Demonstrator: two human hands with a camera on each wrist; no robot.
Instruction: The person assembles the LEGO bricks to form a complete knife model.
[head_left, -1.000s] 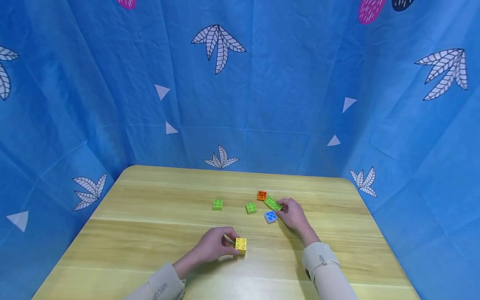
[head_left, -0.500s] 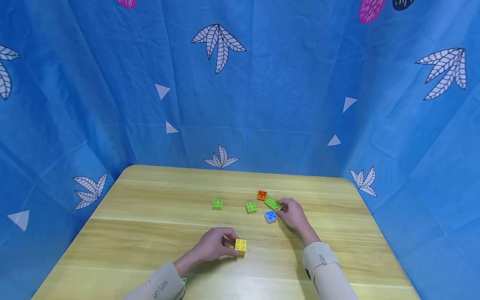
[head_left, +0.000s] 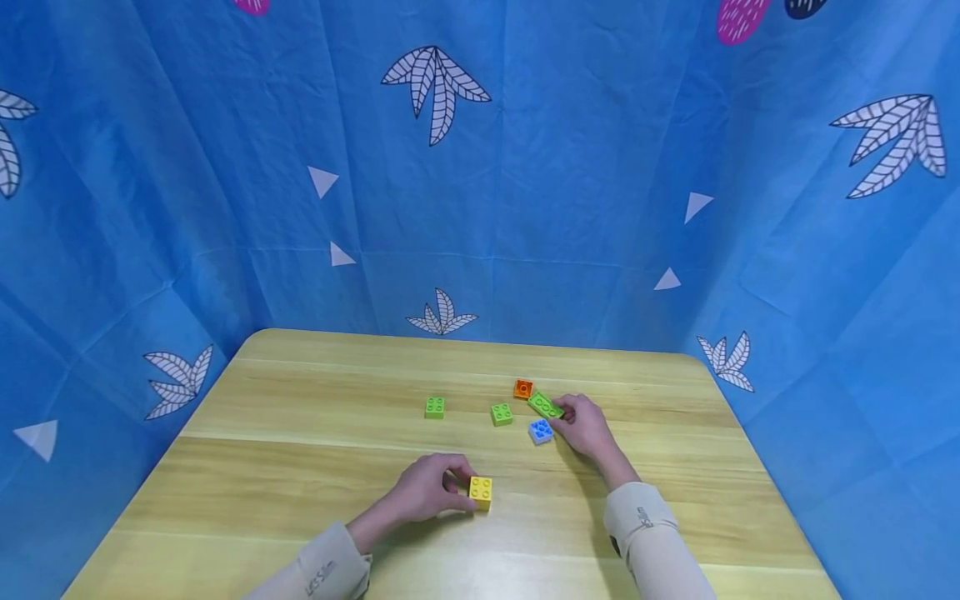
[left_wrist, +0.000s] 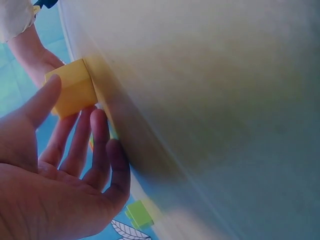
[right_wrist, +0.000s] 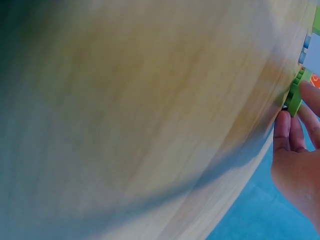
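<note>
In the head view, my left hand (head_left: 427, 492) pinches a yellow two-by-two toy brick (head_left: 481, 490) near the table's middle, studs facing up. The left wrist view has the thumb on one face of that yellow brick (left_wrist: 74, 92) and fingertips on the opposite side. Farther back and to the right, my right hand (head_left: 587, 427) holds the near end of a long light-green brick (head_left: 543, 404) between thumb and fingers. In the right wrist view this green brick (right_wrist: 296, 94) stays low at the tabletop. A blue brick (head_left: 541, 431) lies just beside the right fingertips.
An orange brick (head_left: 523, 389) lies at the far end of the long green one. Two small green bricks, one (head_left: 502, 414) left of the blue brick and another (head_left: 434, 407) farther left, rest on the wooden table (head_left: 315, 392). A blue patterned curtain (head_left: 570, 208) surrounds the table.
</note>
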